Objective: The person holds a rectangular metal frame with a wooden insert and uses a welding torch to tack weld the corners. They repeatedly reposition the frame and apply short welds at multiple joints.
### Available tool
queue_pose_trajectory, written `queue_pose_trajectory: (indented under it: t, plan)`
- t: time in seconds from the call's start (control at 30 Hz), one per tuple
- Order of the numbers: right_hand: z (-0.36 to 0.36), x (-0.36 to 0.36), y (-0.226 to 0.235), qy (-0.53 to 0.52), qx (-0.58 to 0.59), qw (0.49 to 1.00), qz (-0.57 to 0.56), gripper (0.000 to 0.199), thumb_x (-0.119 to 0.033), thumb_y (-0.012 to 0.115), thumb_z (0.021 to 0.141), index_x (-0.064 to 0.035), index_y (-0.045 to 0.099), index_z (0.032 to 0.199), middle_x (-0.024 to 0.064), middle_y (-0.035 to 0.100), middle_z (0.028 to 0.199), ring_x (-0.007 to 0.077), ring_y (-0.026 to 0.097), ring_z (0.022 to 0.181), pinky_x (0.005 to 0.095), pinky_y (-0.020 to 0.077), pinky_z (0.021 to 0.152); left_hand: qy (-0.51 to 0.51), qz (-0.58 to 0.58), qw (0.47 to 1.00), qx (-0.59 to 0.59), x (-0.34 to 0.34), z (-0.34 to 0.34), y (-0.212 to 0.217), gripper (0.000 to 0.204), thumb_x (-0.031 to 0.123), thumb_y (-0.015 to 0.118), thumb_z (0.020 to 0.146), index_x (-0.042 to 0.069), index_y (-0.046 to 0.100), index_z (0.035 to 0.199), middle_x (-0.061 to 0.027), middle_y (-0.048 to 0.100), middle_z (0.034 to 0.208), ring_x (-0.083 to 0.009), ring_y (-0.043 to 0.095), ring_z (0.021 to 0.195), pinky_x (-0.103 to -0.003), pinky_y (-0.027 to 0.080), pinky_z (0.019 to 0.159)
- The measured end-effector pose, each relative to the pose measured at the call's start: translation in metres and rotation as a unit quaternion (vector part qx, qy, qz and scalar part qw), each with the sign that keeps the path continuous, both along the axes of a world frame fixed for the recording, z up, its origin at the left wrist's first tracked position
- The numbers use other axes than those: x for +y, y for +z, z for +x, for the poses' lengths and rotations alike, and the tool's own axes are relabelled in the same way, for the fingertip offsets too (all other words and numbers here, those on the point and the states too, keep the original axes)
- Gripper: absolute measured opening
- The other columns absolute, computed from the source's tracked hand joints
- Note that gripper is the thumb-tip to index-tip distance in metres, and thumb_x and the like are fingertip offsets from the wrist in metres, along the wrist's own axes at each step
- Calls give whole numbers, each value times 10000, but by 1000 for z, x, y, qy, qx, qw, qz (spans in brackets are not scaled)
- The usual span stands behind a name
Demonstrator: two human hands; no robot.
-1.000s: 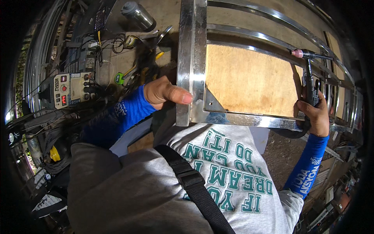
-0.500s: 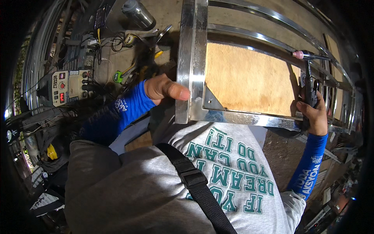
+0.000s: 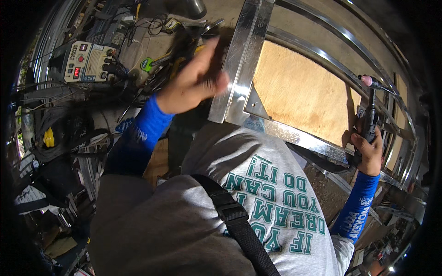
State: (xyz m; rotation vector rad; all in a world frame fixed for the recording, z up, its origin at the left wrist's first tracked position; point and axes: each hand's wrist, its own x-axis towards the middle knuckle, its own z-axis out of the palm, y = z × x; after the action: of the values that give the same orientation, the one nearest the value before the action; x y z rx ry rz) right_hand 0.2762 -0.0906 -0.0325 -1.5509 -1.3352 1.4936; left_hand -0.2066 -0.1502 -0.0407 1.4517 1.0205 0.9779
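Note:
A shiny metal frame (image 3: 245,57) of square tubes and curved rails stands before me. Behind its lower opening lies a plywood panel (image 3: 304,92), and a small triangular plate (image 3: 256,106) with a hole sits in the near left corner. My left hand (image 3: 184,89), slightly blurred, is beside the thick left tube, thumb and fingers apart and holding nothing. At the frame's right end, my right hand (image 3: 369,152) is closed around a black welding torch (image 3: 371,112). The torch's pink nozzle (image 3: 366,80) points left over the rails.
To the left stands a welding machine (image 3: 90,62) with a red lit display and plugged cables. Green (image 3: 146,64) and yellow (image 3: 171,24) tape measures lie among tools and cords. A dark tumbler (image 3: 195,7) is at the top edge. Metal scraps clutter the lower left.
My left hand has come off the frame's left tube, its fingers now spread. The frame appears more tilted in the view, which has shifted. My right hand keeps the torch.

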Motion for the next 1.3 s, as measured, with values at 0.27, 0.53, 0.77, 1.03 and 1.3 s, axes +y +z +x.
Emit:
queue_pose_trajectory:
  t: [0.27, 0.53, 0.77, 1.03, 1.3]
  plan:
    - [21, -5, 3, 18, -21, 999, 31, 504, -84, 854, 836, -13, 628, 1280, 22, 668, 1110, 133, 630, 993, 292, 507, 908, -153, 294, 795, 508, -4, 51, 82, 853, 372, 944, 594, 76, 623, 1327, -101, 610, 1377, -308, 488, 1408, -566, 292, 1222]
    - [21, -7, 18, 27, -42, 998, 37, 504, -78, 838, 851, 2, 618, 1297, 15, 661, 1085, 114, 617, 957, 289, 507, 914, -197, 340, 798, 457, 9, 61, 83, 695, 235, 922, 605, 42, 637, 1209, -113, 621, 1221, -306, 553, 1260, -545, 339, 1186]
    - [22, -9, 12, 0, -53, 998, 37, 526, -72, 846, 850, 5, 606, 1312, 26, 677, 1124, 124, 636, 993, 284, 511, 927, -234, 355, 811, 401, 25, 58, 70, 668, 218, 904, 594, 0, 633, 1164, -149, 620, 1175, -345, 571, 1209, -536, 378, 1167]
    - [22, -21, 4, 7, -47, 998, 44, 561, -134, 865, 853, -13, 592, 1328, 13, 668, 1094, 105, 616, 942, 268, 492, 864, -236, 366, 813, 387, 18, 57, 62, 616, 235, 894, 625, 5, 630, 1132, -143, 617, 1164, -339, 576, 1211, -493, 389, 1171]
    - [19, -24, 2, 6, -47, 998, 49, 531, -124, 854, 854, -20, 607, 1312, 1, 670, 1056, 98, 604, 922, 255, 470, 846, -212, 377, 814, 387, 10, 49, 66, 620, 249, 892, 608, -1, 672, 1131, -157, 653, 1147, -353, 610, 1187, -543, 393, 1179]
